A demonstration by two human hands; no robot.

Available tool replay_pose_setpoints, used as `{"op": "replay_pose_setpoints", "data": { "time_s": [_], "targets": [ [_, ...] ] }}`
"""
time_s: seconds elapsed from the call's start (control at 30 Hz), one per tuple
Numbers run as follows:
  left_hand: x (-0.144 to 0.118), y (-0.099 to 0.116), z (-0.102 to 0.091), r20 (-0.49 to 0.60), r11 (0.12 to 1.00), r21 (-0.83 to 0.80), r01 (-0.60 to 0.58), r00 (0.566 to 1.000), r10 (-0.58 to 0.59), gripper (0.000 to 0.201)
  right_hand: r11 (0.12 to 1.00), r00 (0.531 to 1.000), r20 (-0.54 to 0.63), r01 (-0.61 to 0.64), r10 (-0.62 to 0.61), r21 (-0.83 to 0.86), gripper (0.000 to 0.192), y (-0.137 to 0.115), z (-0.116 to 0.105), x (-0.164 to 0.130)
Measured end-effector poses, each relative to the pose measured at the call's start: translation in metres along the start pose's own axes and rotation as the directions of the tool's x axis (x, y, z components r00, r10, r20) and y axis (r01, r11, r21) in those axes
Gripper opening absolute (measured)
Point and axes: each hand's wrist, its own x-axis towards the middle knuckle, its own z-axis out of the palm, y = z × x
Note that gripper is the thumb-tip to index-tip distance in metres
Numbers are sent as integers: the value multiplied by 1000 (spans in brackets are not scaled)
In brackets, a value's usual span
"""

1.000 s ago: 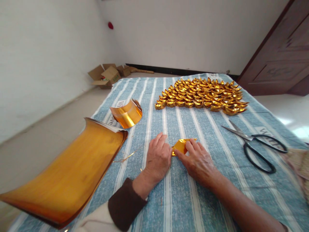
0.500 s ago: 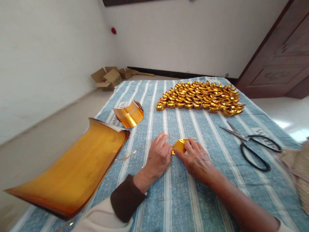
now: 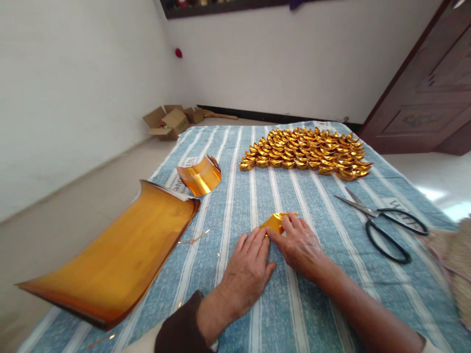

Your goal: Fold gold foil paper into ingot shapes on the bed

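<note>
Right hand pins gold foil (long axis left-right); left hand flat.

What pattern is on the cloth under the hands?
Blue with white stripes running lengthwise, seen in the head view: cloth.

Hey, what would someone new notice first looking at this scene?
Most striking is the big cluster of shiny gold folded ingots at the far end of the blue striped cloth. Close in, the left hand and right hand press on a small gold paper piece. A large curled gold sheet stack lies at left, black scissors at right.
</note>
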Motion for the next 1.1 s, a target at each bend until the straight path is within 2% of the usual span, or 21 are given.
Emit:
{"op": "replay_pose_setpoints", "data": {
  "time_s": [0.37, 0.53, 0.8, 0.97, 1.1],
  "targets": [
    [-7, -5, 4, 35, 998, -54, 18, 999, -16, 57, 999, 999, 10, 35, -35, 11, 36, 3, -4, -4],
    [-6, -4, 2, 69, 997, -68, 41, 997, -36, 56, 994, 996, 2, 83, -84, 72, 45, 11, -3, -9],
    [-5, -2, -4, 143, 997, -33, 66, 988, -61, 53, 984, 991, -26, 134, -132, 120, 41, 18, 0, -14],
    [-3, 6, -6, 162, 994, 0, 113, 980, -112, 51, 984, 990, -30, 137, -134, 112, 39, 15, -2, -12],
    [-1, 24, -8, 108, 980, 7, 201, 974, -200, 51, 987, 991, -56, 123, -118, 105, 37, 13, 0, -13]
  ]
}}
